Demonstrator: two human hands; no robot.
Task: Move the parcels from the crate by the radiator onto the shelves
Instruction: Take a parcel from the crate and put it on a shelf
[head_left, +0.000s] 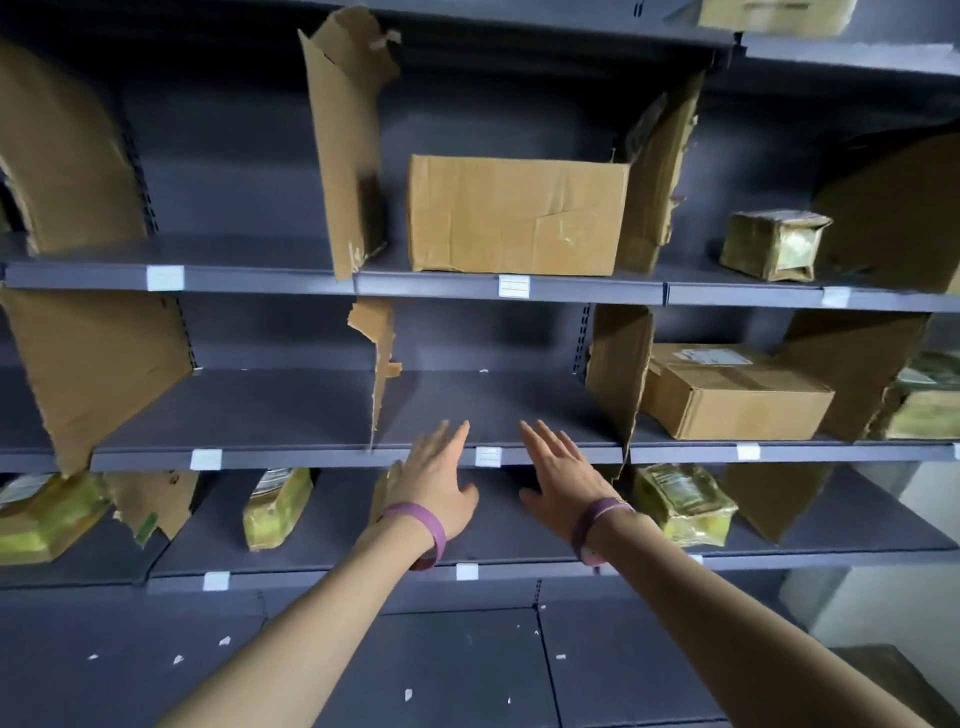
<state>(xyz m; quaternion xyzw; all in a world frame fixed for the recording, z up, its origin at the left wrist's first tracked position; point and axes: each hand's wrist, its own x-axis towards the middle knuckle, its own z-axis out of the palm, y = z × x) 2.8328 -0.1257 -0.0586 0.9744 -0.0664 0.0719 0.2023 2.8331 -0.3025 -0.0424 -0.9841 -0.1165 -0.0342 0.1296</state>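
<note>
Left hand (434, 483), right hand (563, 480): empty, fingers straight | taped parcel (683, 504): likely light, slick | grip opposite sides

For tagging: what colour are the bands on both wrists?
Purple, on the left wristband and right wristband; head view.

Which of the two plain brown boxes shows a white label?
The smaller brown box, on the middle shelf in the right bay: white label on its top. The larger brown box one shelf up shows bare cardboard.
</note>
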